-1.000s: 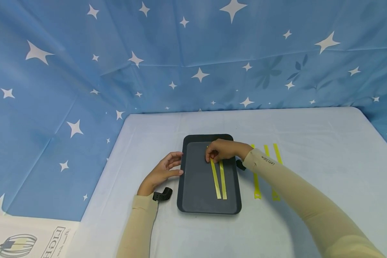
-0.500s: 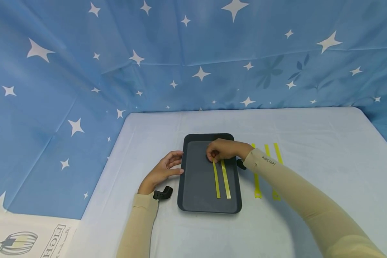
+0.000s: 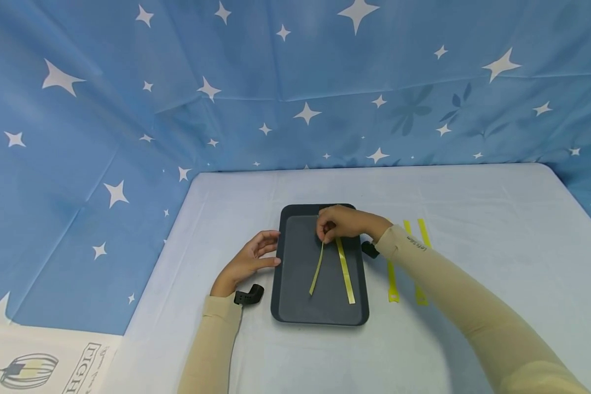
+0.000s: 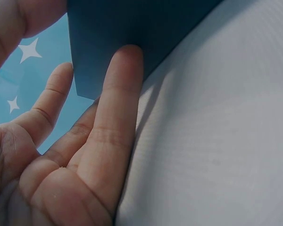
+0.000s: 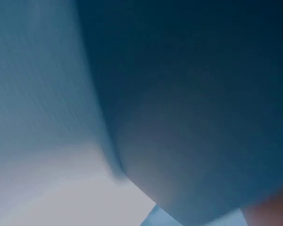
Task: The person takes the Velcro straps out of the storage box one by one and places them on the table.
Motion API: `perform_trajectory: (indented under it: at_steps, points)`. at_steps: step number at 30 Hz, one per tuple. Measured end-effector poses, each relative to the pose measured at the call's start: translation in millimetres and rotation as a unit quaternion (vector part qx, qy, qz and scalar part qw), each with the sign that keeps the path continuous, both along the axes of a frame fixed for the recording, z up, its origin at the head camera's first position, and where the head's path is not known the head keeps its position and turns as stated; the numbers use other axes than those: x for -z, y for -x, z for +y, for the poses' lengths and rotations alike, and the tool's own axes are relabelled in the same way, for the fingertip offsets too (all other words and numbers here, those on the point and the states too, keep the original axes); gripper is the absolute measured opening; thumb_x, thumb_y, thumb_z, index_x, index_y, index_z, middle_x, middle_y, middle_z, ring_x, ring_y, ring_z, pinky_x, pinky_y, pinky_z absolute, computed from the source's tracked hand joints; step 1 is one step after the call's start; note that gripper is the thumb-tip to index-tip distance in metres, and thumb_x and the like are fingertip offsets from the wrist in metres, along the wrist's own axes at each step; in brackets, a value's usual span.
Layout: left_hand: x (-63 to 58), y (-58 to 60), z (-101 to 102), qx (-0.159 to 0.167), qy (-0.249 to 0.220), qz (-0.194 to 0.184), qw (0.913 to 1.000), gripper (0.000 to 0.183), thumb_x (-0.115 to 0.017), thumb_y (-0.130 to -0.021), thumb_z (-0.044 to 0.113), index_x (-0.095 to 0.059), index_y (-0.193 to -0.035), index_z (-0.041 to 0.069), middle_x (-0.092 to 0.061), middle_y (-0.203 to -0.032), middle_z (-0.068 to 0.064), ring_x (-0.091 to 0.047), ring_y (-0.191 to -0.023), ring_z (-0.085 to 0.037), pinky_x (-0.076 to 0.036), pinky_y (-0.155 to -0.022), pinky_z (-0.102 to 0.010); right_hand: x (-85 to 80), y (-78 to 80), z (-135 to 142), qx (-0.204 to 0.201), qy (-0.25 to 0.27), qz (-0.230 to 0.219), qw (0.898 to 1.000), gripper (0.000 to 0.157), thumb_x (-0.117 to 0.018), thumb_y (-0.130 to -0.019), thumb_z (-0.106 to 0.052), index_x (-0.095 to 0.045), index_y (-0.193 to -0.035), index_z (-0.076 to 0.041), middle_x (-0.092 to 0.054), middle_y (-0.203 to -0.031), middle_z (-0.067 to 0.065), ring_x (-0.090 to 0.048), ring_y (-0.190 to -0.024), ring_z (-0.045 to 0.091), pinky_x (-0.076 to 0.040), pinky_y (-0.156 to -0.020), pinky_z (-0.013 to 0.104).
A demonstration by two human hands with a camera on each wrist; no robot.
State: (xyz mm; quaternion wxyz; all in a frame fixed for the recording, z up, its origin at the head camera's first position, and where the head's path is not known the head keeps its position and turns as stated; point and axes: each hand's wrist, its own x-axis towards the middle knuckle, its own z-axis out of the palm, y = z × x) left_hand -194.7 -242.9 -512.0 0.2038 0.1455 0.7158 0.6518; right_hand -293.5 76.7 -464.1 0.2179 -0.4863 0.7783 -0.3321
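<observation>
A dark grey rectangular tray (image 3: 295, 306) lies on the white-covered table. My right hand (image 3: 343, 223), above the tray's far part, pinches the upper end of a thin yellow cable tie (image 3: 317, 269), which hangs edge-on and slants down to the left. Beside it, a second yellow cable tie (image 3: 346, 271) lies flat in the tray, its far end hidden by the hand. My left hand (image 3: 248, 262) stays at the tray's left side, fingers extended, fingertips at the rim. In the left wrist view, a straight finger (image 4: 118, 99) meets the tray's wall (image 4: 92, 52).
Several more yellow cable ties (image 3: 393, 282) lie right of the tray, partly under my right forearm; one shows a flared, notched end. A printed cloth or sheet (image 3: 44, 361) is at the lower left. Blue star-patterned fabric (image 3: 276, 82) hangs behind the table.
The pinched cable tie has turned edge-on and its lower end has swung left, away from the other. My right hand has risen slightly. The left hand stays put.
</observation>
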Motion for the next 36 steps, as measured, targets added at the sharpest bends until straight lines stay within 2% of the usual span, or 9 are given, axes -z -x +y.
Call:
perform_trajectory:
  at_steps: [6, 8, 13, 16, 19, 22, 29, 34, 36]
  points:
    - [-0.6, 0.8, 1, 0.002, -0.005, -0.002, 1.0000, 0.076, -0.078, -0.097, 0.003, -0.037, -0.160, -0.008, -0.039, -0.164, -0.032, -0.041, -0.150, -0.049, -0.052, -0.105, -0.027, -11.1, -3.7, 5, 0.008, 0.021, -0.022, 1.000, 0.009, -0.079, -0.096, 0.001, -0.075, -0.092, -0.006, -0.059, -0.112, 0.015, -0.051, -0.082, 0.015, -0.052, -0.079, 0.037]
    - [-0.7, 0.9, 2, 0.002, -0.008, -0.001, 1.0000, 0.075, -0.078, -0.097, 0.002, -0.037, -0.159, -0.009, -0.039, -0.163, -0.033, -0.041, -0.150, -0.049, -0.053, -0.103, -0.027, -13.3, -5.7, 6, 0.012, 0.023, -0.030, 0.999, 0.009, -0.078, -0.097, 0.001, -0.075, -0.093, -0.006, -0.062, -0.115, 0.016, -0.053, -0.082, 0.015, -0.052, -0.079, 0.036]
    - [-0.7, 0.7, 2, -0.001, -0.005, 0.000, 1.0000, 0.074, -0.077, -0.097, 0.001, -0.037, -0.159, -0.009, -0.039, -0.163, -0.033, -0.042, -0.149, -0.049, -0.051, -0.105, -0.026, -15.2, -11.3, 10, 0.025, 0.046, -0.046, 0.998, 0.010, -0.073, -0.101, 0.002, -0.071, -0.096, -0.007, -0.068, -0.097, 0.005, -0.055, -0.075, 0.021, -0.050, -0.074, 0.034]
    - [-0.5, 0.4, 3, -0.001, -0.004, -0.002, 1.0000, 0.074, -0.076, -0.097, 0.000, -0.037, -0.159, -0.009, -0.038, -0.164, -0.033, -0.041, -0.150, -0.050, -0.052, -0.104, -0.026, -15.3, -15.1, 14, 0.036, 0.074, -0.062, 0.995, 0.003, -0.071, -0.102, 0.003, -0.072, -0.104, 0.000, -0.069, -0.096, 0.007, -0.060, -0.080, 0.028, -0.052, -0.075, 0.034]
    - [-0.2, 0.2, 4, -0.004, -0.001, -0.007, 1.0000, 0.073, -0.075, -0.097, -0.001, -0.037, -0.159, -0.008, -0.039, -0.163, -0.032, -0.041, -0.150, -0.049, -0.054, -0.102, -0.026, -15.2, -18.4, 19, 0.047, 0.100, -0.062, 0.992, 0.017, -0.070, -0.102, 0.003, -0.073, -0.118, 0.009, -0.070, -0.099, 0.014, -0.065, -0.087, 0.033, -0.056, -0.079, 0.035]
    - [0.1, 0.5, 5, -0.007, 0.002, -0.013, 0.9999, 0.073, -0.075, -0.097, -0.002, -0.038, -0.159, -0.007, -0.041, -0.162, -0.030, -0.043, -0.149, -0.046, -0.056, -0.100, -0.028, -16.9, -22.1, 24, 0.060, 0.112, -0.054, 0.990, 0.026, -0.070, -0.102, 0.004, -0.073, -0.127, 0.010, -0.070, -0.103, 0.018, -0.067, -0.091, 0.035, -0.057, -0.081, 0.034]
    - [-0.5, 0.5, 5, -0.010, 0.014, -0.013, 0.9998, 0.073, -0.075, -0.096, 0.000, -0.039, -0.160, -0.004, -0.042, -0.164, -0.027, -0.043, -0.150, -0.043, -0.048, -0.110, -0.031, -25.4, -32.3, 36, 0.115, 0.105, -0.041, 0.987, 0.017, -0.072, -0.102, 0.000, -0.080, -0.117, 0.003, -0.072, -0.101, 0.007, -0.063, -0.080, 0.022, -0.055, -0.072, 0.031]
    - [-1.2, -2.1, 3, -0.012, 0.009, -0.017, 0.9997, 0.073, -0.075, -0.098, 0.002, -0.039, -0.161, -0.003, -0.039, -0.166, -0.027, -0.041, -0.152, -0.044, -0.051, -0.107, -0.031, -29.7, -37.2, 45, 0.152, 0.102, -0.050, 0.982, 0.009, -0.071, -0.105, -0.004, -0.079, -0.107, -0.001, -0.070, -0.090, 0.009, -0.060, -0.070, 0.023, -0.056, -0.064, 0.039]
    - [-1.5, -2.8, 2, -0.012, 0.007, -0.016, 0.9998, 0.073, -0.074, -0.098, 0.001, -0.038, -0.161, -0.003, -0.038, -0.166, -0.027, -0.040, -0.152, -0.045, -0.052, -0.106, -0.029, -31.6, -38.6, 49, 0.164, 0.102, -0.055, 0.980, 0.009, -0.070, -0.105, -0.005, -0.079, -0.105, -0.003, -0.068, -0.085, 0.012, -0.058, -0.068, 0.024, -0.053, -0.060, 0.038]
